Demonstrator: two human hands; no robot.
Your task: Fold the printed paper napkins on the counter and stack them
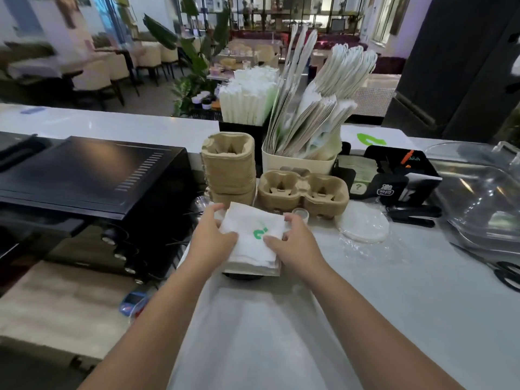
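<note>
A stack of white paper napkins (250,256) with a green printed mark on the top one sits on the grey counter (365,319), resting on a dark round base. My left hand (211,237) grips the stack's left side, thumb on top. My right hand (295,243) holds the right side, thumb pressed onto the top napkin near the green mark. The lower napkins show only as layered edges at the front.
Cardboard cup carriers (302,191) and a taller pile of them (228,164) stand just behind the stack. A black oven (90,175) is at the left. Bagged white lids (363,223), a stapler (413,213), scissors (503,271) and a clear dome cover (484,198) lie right.
</note>
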